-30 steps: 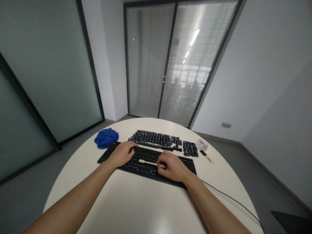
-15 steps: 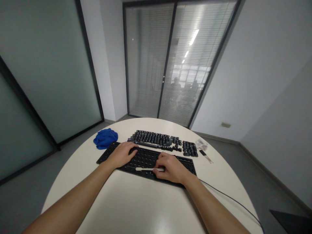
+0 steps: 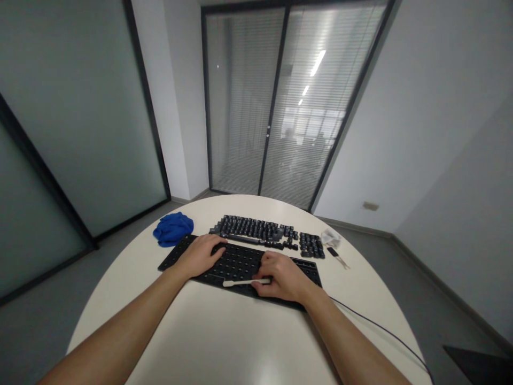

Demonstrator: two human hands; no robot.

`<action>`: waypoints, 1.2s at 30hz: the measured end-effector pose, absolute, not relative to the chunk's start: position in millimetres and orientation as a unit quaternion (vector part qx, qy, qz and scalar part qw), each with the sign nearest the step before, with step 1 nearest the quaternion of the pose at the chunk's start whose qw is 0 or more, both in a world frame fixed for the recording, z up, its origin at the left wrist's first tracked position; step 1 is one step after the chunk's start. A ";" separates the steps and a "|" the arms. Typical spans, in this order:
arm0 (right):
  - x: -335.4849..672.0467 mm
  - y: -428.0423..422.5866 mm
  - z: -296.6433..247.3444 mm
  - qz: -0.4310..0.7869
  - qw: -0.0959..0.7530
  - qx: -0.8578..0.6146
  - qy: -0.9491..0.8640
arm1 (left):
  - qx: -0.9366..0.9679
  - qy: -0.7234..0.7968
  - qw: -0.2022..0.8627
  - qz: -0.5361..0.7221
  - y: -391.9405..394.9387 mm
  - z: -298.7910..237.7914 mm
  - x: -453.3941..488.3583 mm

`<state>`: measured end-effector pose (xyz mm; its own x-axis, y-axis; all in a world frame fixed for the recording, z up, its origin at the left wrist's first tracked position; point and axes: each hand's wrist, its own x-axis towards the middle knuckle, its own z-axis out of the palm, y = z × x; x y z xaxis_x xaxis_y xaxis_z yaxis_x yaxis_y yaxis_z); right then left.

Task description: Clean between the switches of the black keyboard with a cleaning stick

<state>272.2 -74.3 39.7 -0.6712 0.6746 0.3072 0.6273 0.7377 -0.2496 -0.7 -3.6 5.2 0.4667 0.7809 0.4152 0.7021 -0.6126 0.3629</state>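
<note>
A black keyboard base (image 3: 236, 263) with its keycaps removed lies on the round white table (image 3: 224, 337). My left hand (image 3: 199, 255) rests flat on its left half, fingers spread over the sockets. My right hand (image 3: 282, 276) is closed on a thin white stick-like tool (image 3: 240, 282), whose tip lies along the keyboard's front edge. Behind the base the removed black keycaps (image 3: 264, 231) lie set out in rows.
A crumpled blue cloth (image 3: 172, 228) lies at the table's far left. A small clear bag (image 3: 331, 237) and a little metal keycap puller (image 3: 336, 255) sit at the far right. The keyboard's dark cable (image 3: 372, 322) runs off the right edge. Glass doors with blinds stand beyond.
My right hand has drawn the white tool from the middle rows toward me, down to the keyboard's front edge. My left hand has stayed in place.
</note>
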 end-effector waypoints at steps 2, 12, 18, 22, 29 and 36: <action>271.8 -74.7 40.5 0.059 0.195 -0.359 -0.911 | 0.854 0.434 0.069 0.278 -3.7 5.4 -0.8; 271.8 -74.9 42.3 0.054 0.196 -0.347 -0.916 | 0.857 0.436 0.060 0.268 -3.5 6.1 -0.5; 273.3 -73.8 41.1 0.046 0.194 -0.339 -0.920 | 0.855 0.440 0.061 0.268 -4.1 6.4 -0.8; 274.7 -71.9 39.5 0.035 0.195 -0.333 -0.922 | 0.856 0.441 0.060 0.263 -4.8 6.8 -0.6; 278.0 -67.9 35.8 0.017 0.212 -0.327 -0.921 | 0.858 0.438 0.054 0.263 -3.7 5.6 -0.4; 279.2 -66.5 34.5 0.013 0.215 -0.340 -0.915 | 0.857 0.434 0.062 0.270 -3.1 5.6 -1.3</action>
